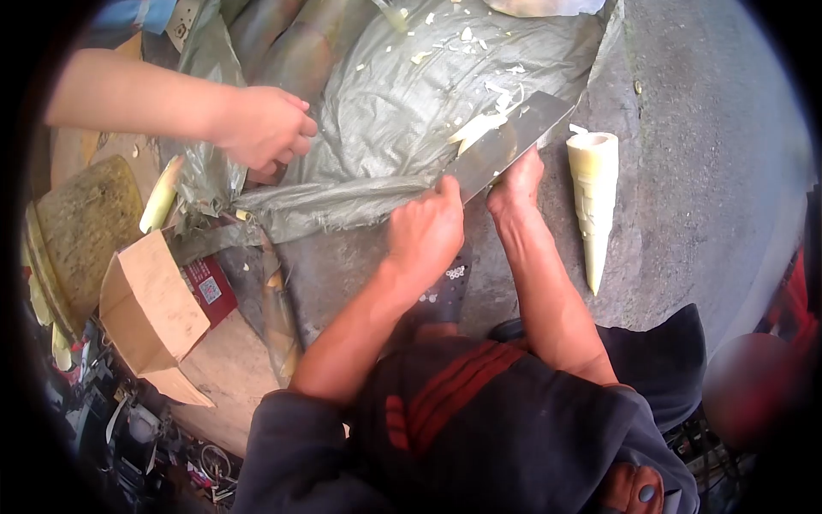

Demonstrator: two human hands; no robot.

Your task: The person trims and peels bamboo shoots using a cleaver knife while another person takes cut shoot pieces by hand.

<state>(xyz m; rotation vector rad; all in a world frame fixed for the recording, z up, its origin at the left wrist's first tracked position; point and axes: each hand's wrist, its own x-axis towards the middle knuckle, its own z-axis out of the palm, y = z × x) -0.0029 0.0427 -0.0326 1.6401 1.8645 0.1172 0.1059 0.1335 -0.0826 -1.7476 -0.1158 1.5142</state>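
Observation:
My left hand (428,224) is wrapped round the handle end of a wide cleaver (518,141), its blade slanting up to the right. My right hand (518,182) looks curled behind the blade, which hides most of its fingers. Whatever it grips is covered. Just past the blade's far edge show pale, ragged bamboo shoot pieces (479,128); whether they touch my right hand I cannot tell. To the right, a peeled bamboo shoot (595,201) lies on the ground, thick end away from me.
Another person's hand (270,128) reaches in from the left. A grey plastic sheet (377,111) with scattered peelings spreads ahead. At left are a cardboard box (158,300), a dirty yellowish board (86,231) and another shoot piece (161,195). Bare pavement (702,171) lies right.

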